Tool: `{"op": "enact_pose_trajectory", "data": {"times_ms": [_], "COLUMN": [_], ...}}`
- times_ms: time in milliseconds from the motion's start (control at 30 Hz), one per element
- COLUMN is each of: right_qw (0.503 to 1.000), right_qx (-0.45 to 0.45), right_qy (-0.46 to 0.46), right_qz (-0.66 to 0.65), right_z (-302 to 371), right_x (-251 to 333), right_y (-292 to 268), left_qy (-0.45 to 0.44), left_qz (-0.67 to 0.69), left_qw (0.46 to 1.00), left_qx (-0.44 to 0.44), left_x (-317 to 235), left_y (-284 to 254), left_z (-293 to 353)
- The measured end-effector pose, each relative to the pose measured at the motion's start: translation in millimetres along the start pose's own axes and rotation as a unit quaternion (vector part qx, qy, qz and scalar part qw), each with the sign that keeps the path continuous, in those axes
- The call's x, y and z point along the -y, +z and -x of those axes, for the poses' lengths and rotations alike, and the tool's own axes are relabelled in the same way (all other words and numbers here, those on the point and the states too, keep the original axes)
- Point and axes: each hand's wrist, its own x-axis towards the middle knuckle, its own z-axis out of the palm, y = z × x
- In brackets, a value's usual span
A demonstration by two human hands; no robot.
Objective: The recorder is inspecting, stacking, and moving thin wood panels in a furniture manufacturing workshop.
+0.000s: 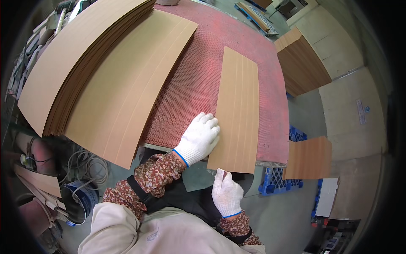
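Observation:
A narrow brown cardboard sheet (237, 106) with lengthwise crease lines lies on a red textured table (177, 106), its near end slightly past the table edge. My left hand (198, 137), in a white knit glove with a blue cuff, rests at the sheet's left edge. Its fingers lie close together, the tips at the sheet. Just below the near end, my right hand (227, 194), gloved the same way, is closed in a pinch. A small flat pale piece (220, 172) sticks up from its fingertips; its kind is unclear.
A tall stack of wide cardboard sheets (72, 67) fills the table's left side, a creased one (127, 93) lying beside it. More stacked sheets (302, 63) stand right, near blue pallets (275, 180). Coiled hose (91, 165) and a blue bucket (86, 199) are at lower left.

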Motion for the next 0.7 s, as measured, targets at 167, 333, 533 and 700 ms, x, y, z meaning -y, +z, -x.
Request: {"op": "enact_pose_trajectory", "data": {"times_ms": [167,333,533,700], "right_qw": [0.998,0.996,0.999,0.999], "right_qx": [0.029,0.047,0.021,0.021], "right_qy": [-0.029,-0.047,-0.021,0.003], "right_qz": [0.038,0.052,0.039,0.041], "right_z": [-28.6,-96.2,-211.0,-301.2], "right_x": [-6.9,-21.9,-27.0,-16.0], "right_y": [-16.4,-2.6,5.7,6.0], "left_qy": [-0.023,-0.032,-0.028,-0.035], "left_qz": [0.001,-0.004,0.012,0.013], "left_qw": [1.0,0.999,0.999,0.999], "left_qx": [0.007,0.016,0.027,0.032], "left_x": [-11.4,-13.9,-16.7,-14.4], "left_y": [5.3,3.2,1.5,0.4], "left_z": [-1.6,-1.6,-4.9,-3.7]}}
